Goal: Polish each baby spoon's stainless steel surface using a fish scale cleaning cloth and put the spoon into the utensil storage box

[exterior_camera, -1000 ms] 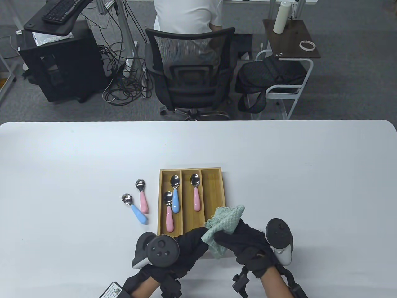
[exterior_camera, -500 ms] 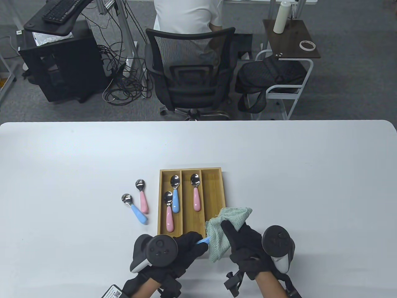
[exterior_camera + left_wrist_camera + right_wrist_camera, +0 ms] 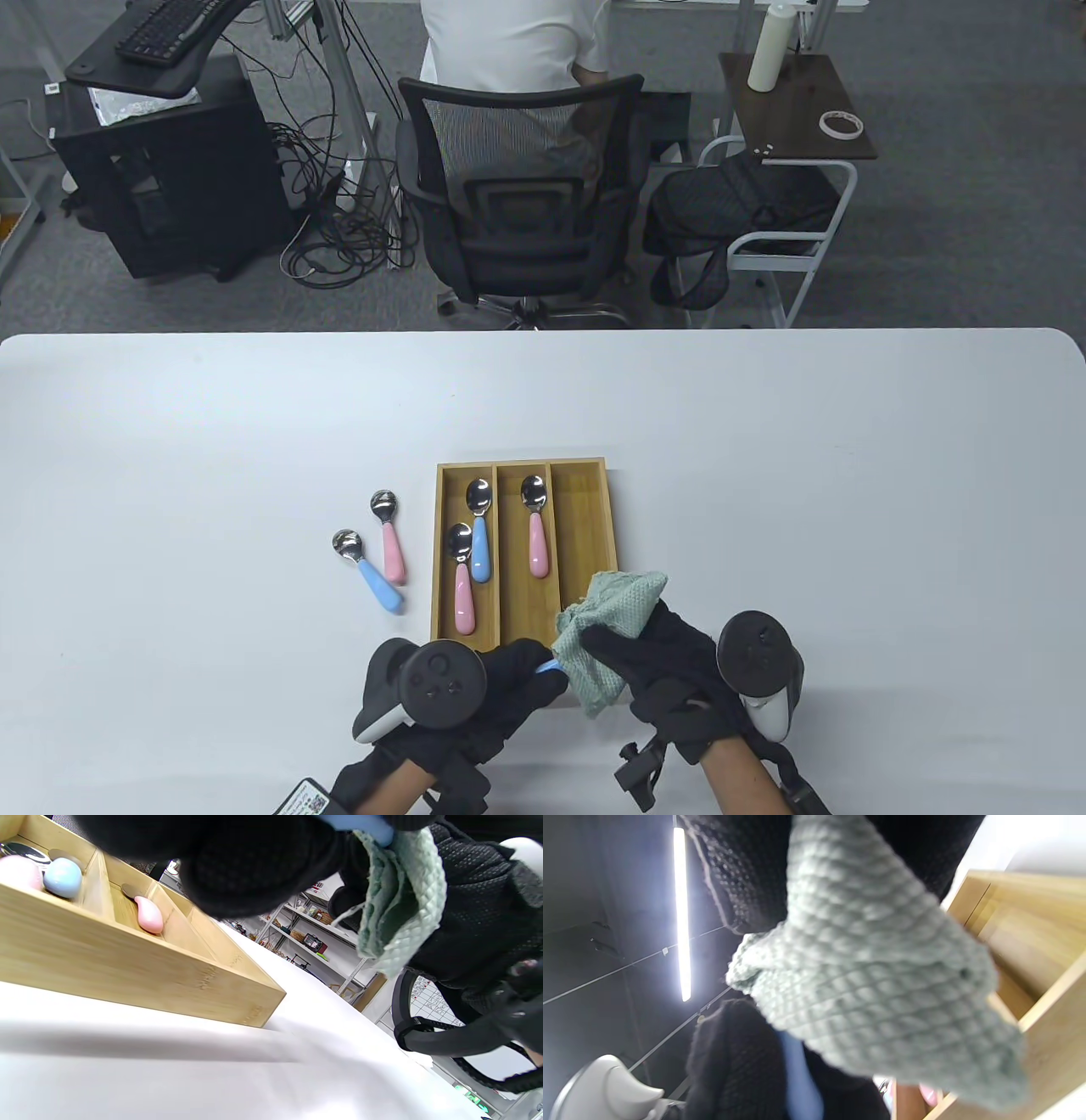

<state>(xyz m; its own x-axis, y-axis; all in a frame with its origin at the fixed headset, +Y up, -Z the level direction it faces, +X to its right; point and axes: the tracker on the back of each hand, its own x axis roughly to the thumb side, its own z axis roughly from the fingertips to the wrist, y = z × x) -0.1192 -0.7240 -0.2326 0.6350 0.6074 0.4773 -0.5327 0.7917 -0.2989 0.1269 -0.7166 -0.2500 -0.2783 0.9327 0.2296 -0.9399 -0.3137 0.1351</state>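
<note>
At the near edge of the utensil storage box (image 3: 522, 475), the left hand (image 3: 501, 688) is gripping a blue-handled spoon (image 3: 551, 668) while the right hand (image 3: 670, 671) is clutching the green cloth (image 3: 607, 632) around its bowl; three spoons are lying inside the box, two more on the table (image 3: 212, 441) just left of it.

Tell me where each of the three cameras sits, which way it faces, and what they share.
Table view: above, looking down at the table; both the left hand and right hand enter from the bottom.
Left wrist view: low under the left hand, looking across the table at the storage box and cloth.
Right wrist view: under the right hand, tilted upward at the cloth and a ceiling light.
Shared: cloth, box, blue-handled spoon.
</note>
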